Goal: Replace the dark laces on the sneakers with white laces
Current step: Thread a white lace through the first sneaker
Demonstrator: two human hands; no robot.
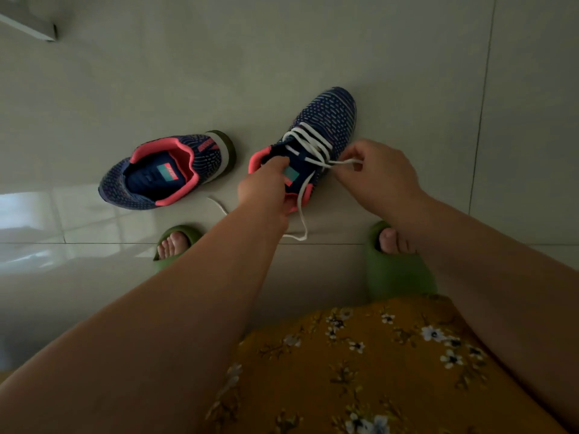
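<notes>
A navy knit sneaker with a coral collar stands on the floor, toe pointing away, with a white lace threaded through its eyelets. My left hand grips the sneaker's heel and tongue area. My right hand pinches one end of the white lace at the shoe's right side, pulling it out sideways. The lace's other end hangs down over the heel to the floor. A second matching sneaker lies to the left with no lace visible in it.
A loose white lace end lies on the tile floor between the sneakers. My feet in green slippers stand near the shoes. A mustard floral garment fills the lower frame. A white furniture edge is at top left.
</notes>
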